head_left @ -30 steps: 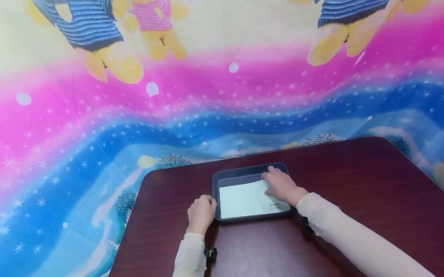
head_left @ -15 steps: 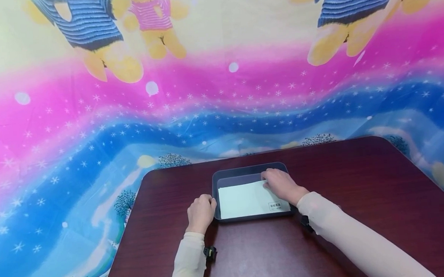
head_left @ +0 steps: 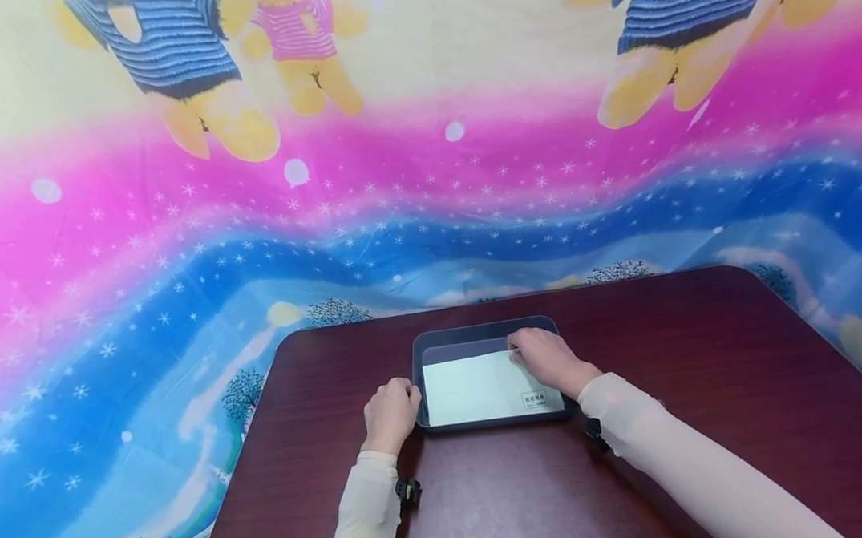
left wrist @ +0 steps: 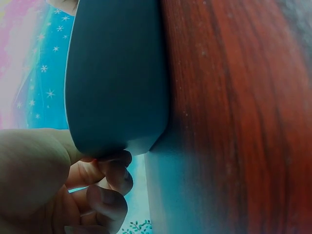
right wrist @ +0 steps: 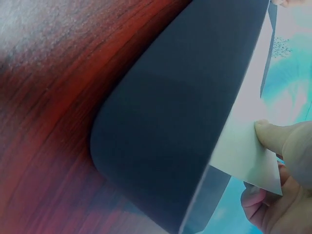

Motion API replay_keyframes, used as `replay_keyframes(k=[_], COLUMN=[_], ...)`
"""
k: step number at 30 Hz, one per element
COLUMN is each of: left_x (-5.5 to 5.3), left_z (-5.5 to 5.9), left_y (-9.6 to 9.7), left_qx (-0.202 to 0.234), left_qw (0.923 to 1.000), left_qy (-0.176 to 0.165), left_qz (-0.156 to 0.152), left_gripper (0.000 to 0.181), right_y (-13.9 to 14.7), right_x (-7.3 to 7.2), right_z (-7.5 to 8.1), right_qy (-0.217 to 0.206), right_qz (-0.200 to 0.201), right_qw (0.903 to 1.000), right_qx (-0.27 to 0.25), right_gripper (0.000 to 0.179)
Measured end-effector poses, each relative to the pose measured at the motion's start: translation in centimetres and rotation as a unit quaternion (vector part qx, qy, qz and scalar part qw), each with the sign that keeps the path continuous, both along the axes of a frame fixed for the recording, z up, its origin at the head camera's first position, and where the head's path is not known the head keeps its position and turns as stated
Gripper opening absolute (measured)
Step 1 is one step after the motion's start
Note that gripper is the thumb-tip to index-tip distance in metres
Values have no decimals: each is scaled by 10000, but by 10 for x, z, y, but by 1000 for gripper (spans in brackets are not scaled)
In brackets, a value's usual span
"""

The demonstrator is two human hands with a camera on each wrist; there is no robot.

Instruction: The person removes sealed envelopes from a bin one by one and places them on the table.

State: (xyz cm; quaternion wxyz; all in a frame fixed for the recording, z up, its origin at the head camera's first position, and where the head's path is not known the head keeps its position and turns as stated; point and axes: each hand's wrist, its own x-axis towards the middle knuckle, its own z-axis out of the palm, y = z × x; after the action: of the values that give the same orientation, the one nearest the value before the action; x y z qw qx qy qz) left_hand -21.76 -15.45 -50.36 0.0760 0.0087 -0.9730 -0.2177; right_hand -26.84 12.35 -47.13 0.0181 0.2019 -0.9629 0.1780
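Observation:
A dark grey rectangular tray [head_left: 463, 350] sits on the table, holding a pale sheet of paper [head_left: 479, 387] with a small printed label at its near right corner. At the tray's left side, my left hand [head_left: 390, 415] grips the rim; the left wrist view shows the thumb and curled fingers [left wrist: 114, 170] at the tray's corner. My right hand [head_left: 550, 360] reaches over the tray's right side. In the right wrist view its thumb [right wrist: 273, 136] and fingers pinch the far right corner of the paper, which is raised above the rim. Whether several sheets lie stacked cannot be told.
The dark red wooden table [head_left: 695, 354] extends on both sides of the tray and in front of it. Behind it hangs a colourful printed cloth [head_left: 441, 172] with bears and snowflakes. Each wrist carries a small black camera [head_left: 408, 492].
My right hand has drawn its fingertips slightly nearer, and its thumb has slipped out of sight in the head view. The paper has shifted a touch left. My left hand stays put.

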Motion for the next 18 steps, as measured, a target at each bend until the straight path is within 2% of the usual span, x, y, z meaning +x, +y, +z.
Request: replay_keyframes(k=[10,18], left_x=[0,0], left_z=[-1,1], left_y=[1,1], left_qx=[58,55], left_qw=[10000,10000], left_qy=[-40,-45], left_qz=[16,23], left_gripper=[45,45], right_y=[1,-2], right_x=[2,3], right_z=[6,14], right_qy=[50,134], right_qz=[-13,86], right_qw=[10000,9998], right_qx=[-59,-102], right_gripper=[9,14])
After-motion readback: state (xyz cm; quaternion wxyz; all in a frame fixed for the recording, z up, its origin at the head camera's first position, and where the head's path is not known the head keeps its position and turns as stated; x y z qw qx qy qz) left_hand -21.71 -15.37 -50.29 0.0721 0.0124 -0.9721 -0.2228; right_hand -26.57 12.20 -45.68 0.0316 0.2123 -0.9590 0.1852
